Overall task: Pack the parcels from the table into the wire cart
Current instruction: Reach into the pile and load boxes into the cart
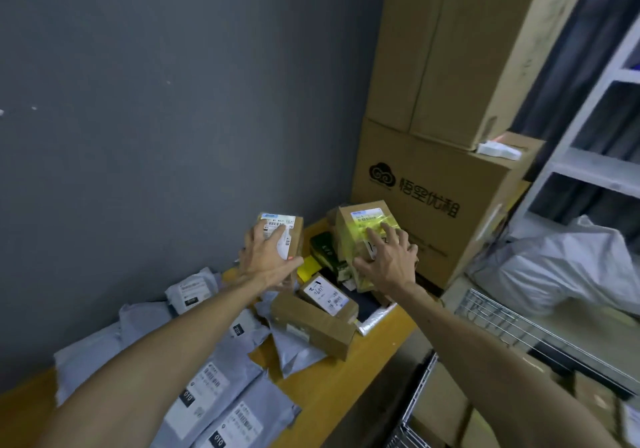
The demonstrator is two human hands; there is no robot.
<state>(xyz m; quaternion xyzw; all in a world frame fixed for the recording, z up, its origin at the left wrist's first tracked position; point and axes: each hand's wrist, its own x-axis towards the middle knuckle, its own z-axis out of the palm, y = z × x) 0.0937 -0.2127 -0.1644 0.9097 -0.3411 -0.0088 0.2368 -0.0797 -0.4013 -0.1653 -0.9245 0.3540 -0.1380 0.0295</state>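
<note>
Grey poly mailers [207, 378] with white labels lie heaped on the left of the yellow surface [332, 395], against a grey wall. Above their far end the left grip [266, 257] is clenched round a small cardboard box [291, 231], fingers over its white barcode label and thumb underneath, holding it clear of the pile. Just right of that arm a brown carton [311, 333] rests tilted on the mailers, with a smaller labelled box [325, 295] lying on top of it. Behind them a dark green packet [323, 253] leans among other parcels in the corner. The right grip [388, 257] is released: its fingers are spread and laid flat on the face of a yellow-taped box [360, 229], which stands upright at the back of the surface. Two large cartons [433, 188] are stacked behind it. The wire cart [491, 312] stands off the right edge of the surface, below the right forearm, with cardboard boxes inside it. A white bag [561, 264] lies beyond the cart, beside a pale shelving unit [588, 156].
</note>
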